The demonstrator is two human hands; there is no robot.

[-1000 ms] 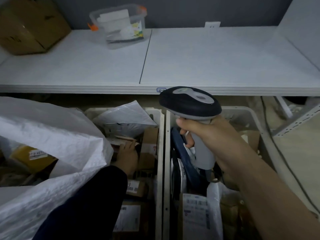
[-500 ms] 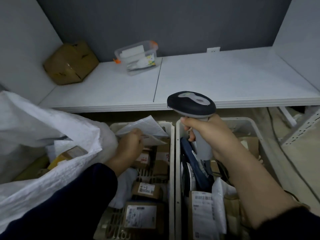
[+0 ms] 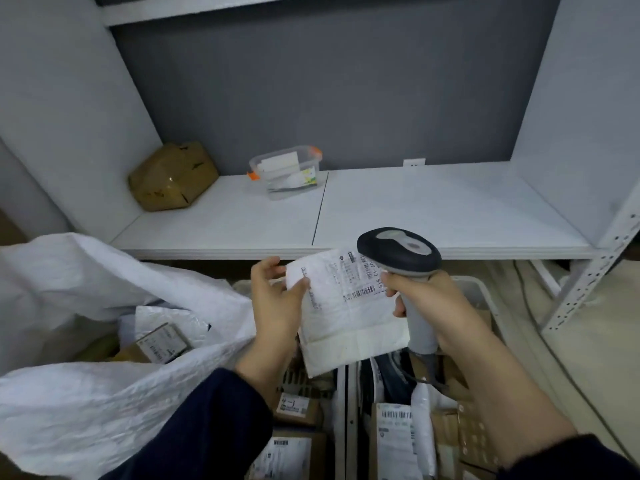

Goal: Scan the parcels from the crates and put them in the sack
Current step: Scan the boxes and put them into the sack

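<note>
I have one white padded parcel (image 3: 349,320) lifted clear of the crates. My left hand (image 3: 277,299) pinches its left edge, thumb on the label side and fingers behind. My right hand (image 3: 436,306) is clenched round the grey handle of the scanner (image 3: 398,254). The scanner's dark head hangs over the parcel's top right corner, just above the printed barcode (image 3: 360,292). I cannot tell from here whether the code has been read.

The parcel hangs in the air above the gap where the left crate (image 3: 340,403) meets the right crate (image 3: 479,292), below the front edge of the shelf (image 3: 415,209). The white woven sack (image 3: 104,289) gapes open to my left, its mouth just beside my left wrist. A labelled box (image 3: 162,342) and a pale mailer lie inside it, so I judge some parcels are done.

Plenty is left. Labelled cartons (image 3: 294,407) crowd the left crate, and more labelled packets (image 3: 394,431) fill the right one. By my reckoning the job is at an early or middle stage: finish this scan, drop the parcel into the sack, then go on through both crates.

On the shelf a dented cardboard box (image 3: 171,176) sits at the back left corner, with a clear tub (image 3: 285,171) near the back edge.
</note>
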